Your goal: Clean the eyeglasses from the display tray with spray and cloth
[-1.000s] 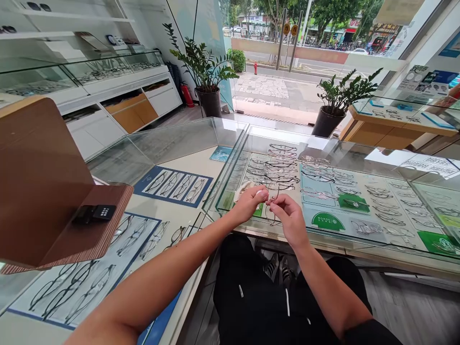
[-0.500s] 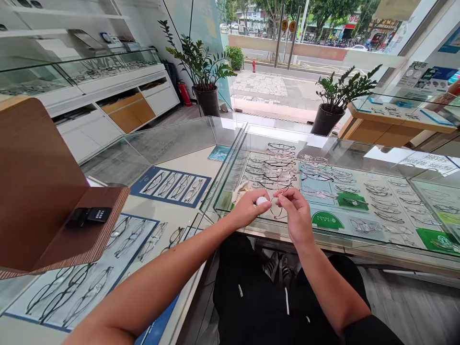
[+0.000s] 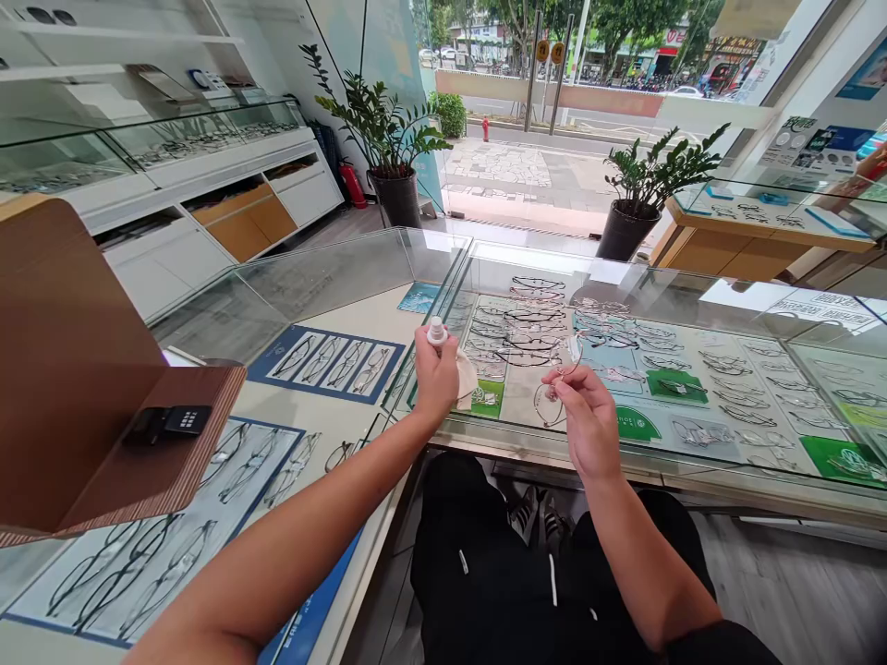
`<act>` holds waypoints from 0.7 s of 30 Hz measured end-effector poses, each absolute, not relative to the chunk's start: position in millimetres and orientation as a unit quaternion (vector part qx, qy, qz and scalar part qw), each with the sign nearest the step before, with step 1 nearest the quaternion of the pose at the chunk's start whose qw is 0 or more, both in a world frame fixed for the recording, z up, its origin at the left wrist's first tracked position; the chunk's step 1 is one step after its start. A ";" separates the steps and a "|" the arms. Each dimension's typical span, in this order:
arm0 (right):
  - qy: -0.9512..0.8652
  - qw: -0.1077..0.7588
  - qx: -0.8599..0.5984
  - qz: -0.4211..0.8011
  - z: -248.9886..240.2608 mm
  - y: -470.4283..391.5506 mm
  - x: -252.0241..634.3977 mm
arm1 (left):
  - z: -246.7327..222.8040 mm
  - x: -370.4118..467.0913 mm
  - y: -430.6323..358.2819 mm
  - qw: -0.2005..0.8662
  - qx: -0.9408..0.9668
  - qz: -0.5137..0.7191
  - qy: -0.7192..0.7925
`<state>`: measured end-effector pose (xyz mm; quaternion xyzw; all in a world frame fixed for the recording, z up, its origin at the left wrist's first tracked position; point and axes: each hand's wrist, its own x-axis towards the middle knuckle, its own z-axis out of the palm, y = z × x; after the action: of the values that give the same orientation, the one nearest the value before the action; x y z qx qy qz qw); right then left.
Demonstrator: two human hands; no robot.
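My left hand (image 3: 438,374) is wrapped round a small white spray bottle (image 3: 436,331), whose nozzle sticks up above the fingers. A pale cloth (image 3: 467,377) hangs at that hand's right side; whether the fingers also grip it I cannot tell. To the right, my right hand (image 3: 588,416) pinches a pair of thin-framed eyeglasses (image 3: 549,406) near the middle. One round rim hangs to the left of the fingertips and part of the frame rises above them, over the glass counter.
Several rows of eyeglasses (image 3: 537,319) lie inside the glass display counter (image 3: 624,277). On the left counter stands a brown open box (image 3: 62,369) with a black device (image 3: 166,423). Potted plants (image 3: 398,194) stand beyond, before the glass door.
My left hand has moved left and turned upright, away from the eyeglasses, so the bottle's nozzle now shows. The right hand has shifted slightly right and down with the eyeglasses.
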<state>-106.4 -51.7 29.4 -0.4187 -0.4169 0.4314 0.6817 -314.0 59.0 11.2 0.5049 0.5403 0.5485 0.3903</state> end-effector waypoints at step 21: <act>-0.391 0.708 -0.399 0.431 36.2 -76.3 -88.5 | -15.4 -385.9 131.5 0.166 0.455 0.595 0.641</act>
<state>-88.5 -76.3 36.2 -0.3992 -0.3912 0.4309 0.7085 -385.9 131.5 -15.4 0.4555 0.6406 0.5955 0.1660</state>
